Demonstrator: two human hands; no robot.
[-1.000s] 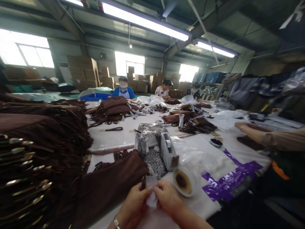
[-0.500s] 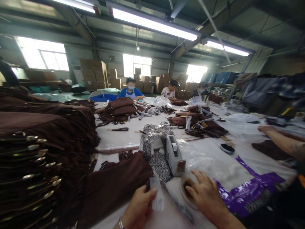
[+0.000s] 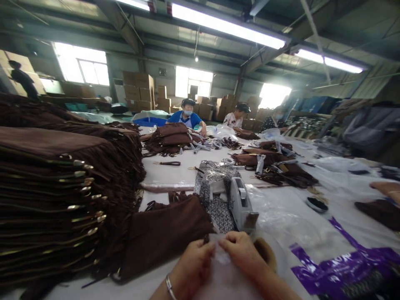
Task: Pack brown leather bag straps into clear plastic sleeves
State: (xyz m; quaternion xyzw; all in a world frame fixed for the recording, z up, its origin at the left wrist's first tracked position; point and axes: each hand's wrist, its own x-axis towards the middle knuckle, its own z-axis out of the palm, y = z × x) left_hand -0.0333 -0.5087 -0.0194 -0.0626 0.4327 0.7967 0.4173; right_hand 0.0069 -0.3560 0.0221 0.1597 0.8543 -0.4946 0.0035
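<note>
On the workshop's white surface (image 3: 175,177), right hand (image 3: 243,254) had returned from the dish (image 3: 268,257) (now half hidden), so its grip and left hand (image 3: 192,266) both pinched the clear plastic sleeve (image 3: 222,258) beside the brown pouch (image 3: 165,233).

I've got the left hand (image 3: 193,266) and right hand (image 3: 243,254) side by side at the near edge of the table (image 3: 175,175), with a plastic sheet (image 3: 222,255) pinched between them. The tape dispenser (image 3: 242,204) stands just behind them, and a wrapped bundle (image 3: 215,175) behind that. A folded pouch (image 3: 165,233) lies left of the hands, with the stack of pouches (image 3: 46,187) farther left. A dish (image 3: 268,259) sits just right of the right hand.
</note>
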